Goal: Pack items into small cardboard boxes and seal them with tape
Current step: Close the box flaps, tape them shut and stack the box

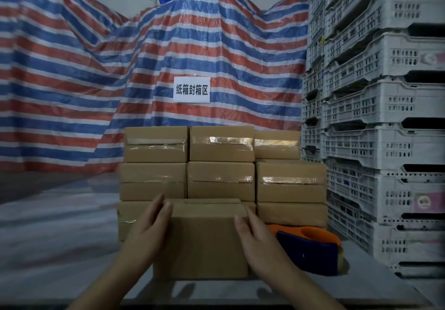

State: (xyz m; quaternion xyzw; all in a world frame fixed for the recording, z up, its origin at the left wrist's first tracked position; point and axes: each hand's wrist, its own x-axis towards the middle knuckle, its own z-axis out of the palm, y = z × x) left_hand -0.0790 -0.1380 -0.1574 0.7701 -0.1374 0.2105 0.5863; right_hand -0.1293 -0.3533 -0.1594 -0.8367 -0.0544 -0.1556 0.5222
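Cardboard box [204, 244] near the table's [60, 249] front edge, centre of view, flaps apparently folded down; no tape strip visible on its near face or top, so sealing judged not yet done on this one. Behind it, stack of sealed boxes [221, 163] in rows three high, glossy tape bands showing across several fronts; packing judged well along, with at least the near box left to tape. Contents not visible, so cannot tell whether filled. Left hand [151, 228] against the box's left side, fingers straight, tips reaching the far top corner; flat contact, no curl round anything. Right hand [255, 235] on the box's right side, fingers extended along the top right edge, thumb lying on the top face; likewise open and pressing rather than pinching. Grip on both sides wide, box steadied between the palms. Tape dispenser [313, 247], orange and dark blue, resting on the table just right of the box, untouched. White plastic crates [385, 117] stacked far right; striped tarpaulin [96, 69] with a paper sign [192, 90] behind.
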